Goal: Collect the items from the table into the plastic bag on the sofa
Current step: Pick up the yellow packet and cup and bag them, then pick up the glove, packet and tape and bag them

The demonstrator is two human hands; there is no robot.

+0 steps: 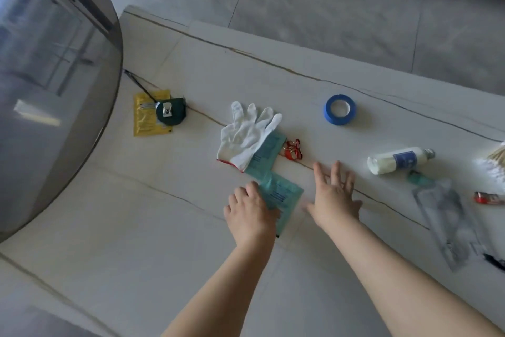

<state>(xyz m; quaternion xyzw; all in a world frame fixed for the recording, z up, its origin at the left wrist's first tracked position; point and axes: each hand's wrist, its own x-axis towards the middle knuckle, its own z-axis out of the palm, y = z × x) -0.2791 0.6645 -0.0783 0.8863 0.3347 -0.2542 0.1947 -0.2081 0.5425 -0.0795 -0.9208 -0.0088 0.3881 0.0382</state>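
Observation:
My left hand (pixel 250 209) rests on a teal packet (pixel 284 196) near the table's front, fingers curled over its left edge. Just to the right, my right hand (pixel 334 194) hovers flat with fingers spread, holding nothing. A second teal packet (pixel 266 153) lies beyond, partly under a white glove (pixel 246 135). Red clips (pixel 293 149) sit beside it. Further off lie a blue tape roll (pixel 340 109), a white bottle (pixel 399 160), a tape measure (pixel 170 112) on a yellow packet (pixel 146 122), and a clear plastic pouch (pixel 448 216). The plastic bag and sofa are out of view.
A round dark glass tabletop (pixel 54 77) overhangs the white marble table (pixel 136 213) at the left. At the right edge lie cotton swabs (pixel 494 165), a small red item (pixel 489 198), a dark pen-like item (pixel 494 260) and a small teal item (pixel 419 179). Grey floor tiles lie beyond.

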